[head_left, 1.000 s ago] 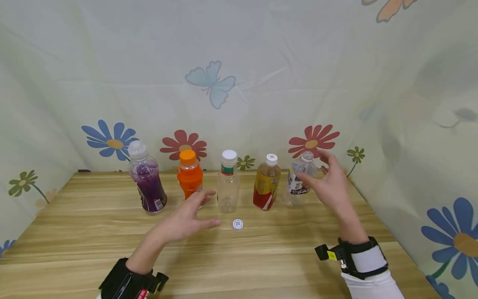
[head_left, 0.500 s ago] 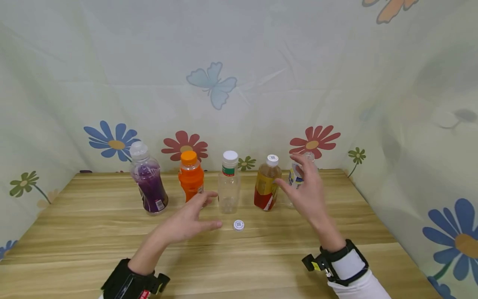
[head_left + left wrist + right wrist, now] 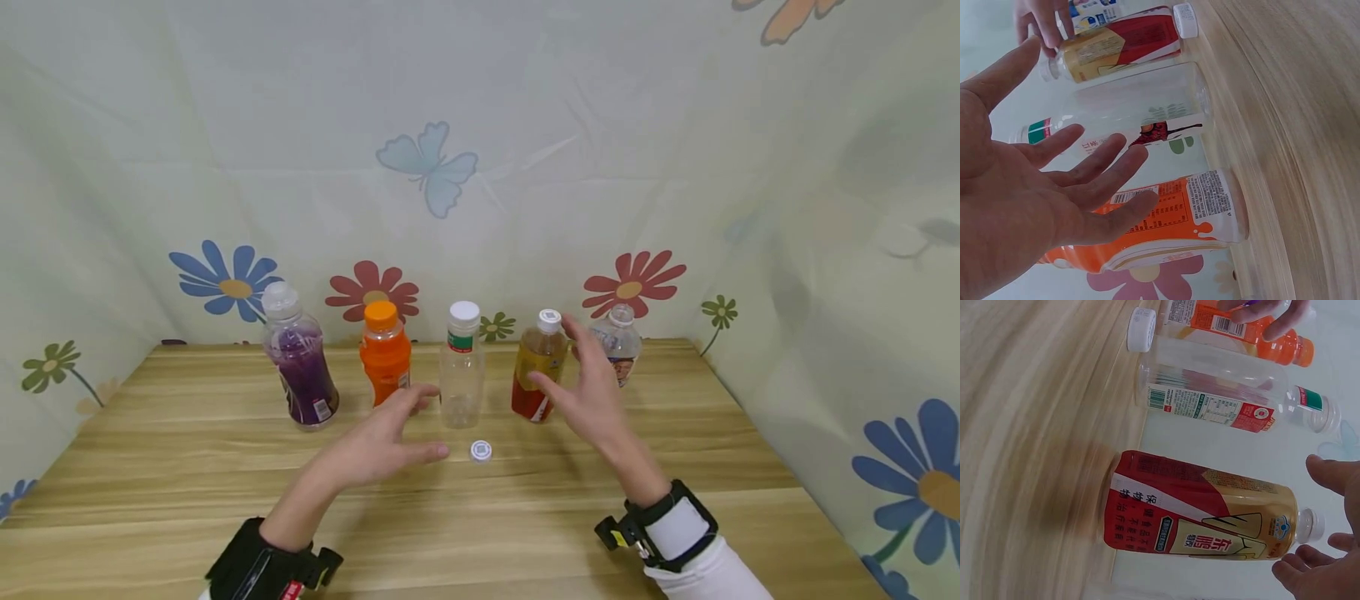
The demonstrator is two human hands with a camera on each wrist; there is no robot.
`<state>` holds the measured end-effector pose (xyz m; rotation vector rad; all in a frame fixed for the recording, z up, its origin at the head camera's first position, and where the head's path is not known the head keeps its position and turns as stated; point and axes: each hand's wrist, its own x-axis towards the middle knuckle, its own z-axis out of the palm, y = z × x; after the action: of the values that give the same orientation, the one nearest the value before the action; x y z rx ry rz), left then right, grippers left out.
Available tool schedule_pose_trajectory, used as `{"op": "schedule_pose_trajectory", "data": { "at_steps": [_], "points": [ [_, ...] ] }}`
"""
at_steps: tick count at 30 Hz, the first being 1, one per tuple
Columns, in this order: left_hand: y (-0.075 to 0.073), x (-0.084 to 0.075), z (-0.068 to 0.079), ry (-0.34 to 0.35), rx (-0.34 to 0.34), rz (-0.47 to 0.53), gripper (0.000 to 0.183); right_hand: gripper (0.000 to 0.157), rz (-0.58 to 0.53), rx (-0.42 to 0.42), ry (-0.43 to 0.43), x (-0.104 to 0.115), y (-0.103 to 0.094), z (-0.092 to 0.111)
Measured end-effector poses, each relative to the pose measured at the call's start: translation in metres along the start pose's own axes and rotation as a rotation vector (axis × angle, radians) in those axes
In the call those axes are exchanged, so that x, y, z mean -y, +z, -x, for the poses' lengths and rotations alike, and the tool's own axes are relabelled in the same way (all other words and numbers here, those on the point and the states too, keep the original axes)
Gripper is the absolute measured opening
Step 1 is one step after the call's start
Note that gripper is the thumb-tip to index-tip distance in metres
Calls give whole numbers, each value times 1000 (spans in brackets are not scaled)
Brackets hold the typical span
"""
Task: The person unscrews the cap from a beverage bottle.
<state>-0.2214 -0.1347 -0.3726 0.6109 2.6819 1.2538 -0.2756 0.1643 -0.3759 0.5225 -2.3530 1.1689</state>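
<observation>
My right hand (image 3: 592,400) is beside the upper part of a gold-and-red drink bottle (image 3: 534,375) with a white cap. Its thumb and fingers are spread to either side of the bottle's neck in the right wrist view, curled round nothing. My left hand (image 3: 382,442) hovers over the table, palm turned inward, fingers relaxed and holding nothing. Nearest to it are an orange bottle (image 3: 385,354) and a tall clear bottle (image 3: 461,387) with a white cap. A loose white cap (image 3: 481,451) lies on the table just right of the left thumb.
At the left end of the row stands a purple-filled bottle (image 3: 302,367). A clear bottle (image 3: 619,337) without a cap stands at the right end, partly behind the right hand. A patterned curtain (image 3: 480,167) rises behind the wooden table (image 3: 480,533).
My right hand has moved left from the uncapped clear bottle to the gold-and-red one. The uncapped bottle is left standing. My left hand has hardly moved.
</observation>
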Motion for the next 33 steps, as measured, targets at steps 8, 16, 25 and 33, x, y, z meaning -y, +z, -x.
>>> {"op": "schedule_pose_trajectory", "data": {
  "at_steps": [8, 16, 25, 33],
  "points": [
    [0, 0, 0, -5, 4, -12, 76, 91, 72, -5, 24, -2, 8, -3],
    [0, 1, 0, -15, 9, -14, 76, 90, 102, -21, 29, -8, 16, -5],
    [1, 2, 0, -15, 14, -11, 77, 85, 61, -52, -2, -8, 15, -5],
    [1, 1, 0, -2, 24, -23, 81, 86, 49, -25, 9, 5, -3, -5]
  ]
}}
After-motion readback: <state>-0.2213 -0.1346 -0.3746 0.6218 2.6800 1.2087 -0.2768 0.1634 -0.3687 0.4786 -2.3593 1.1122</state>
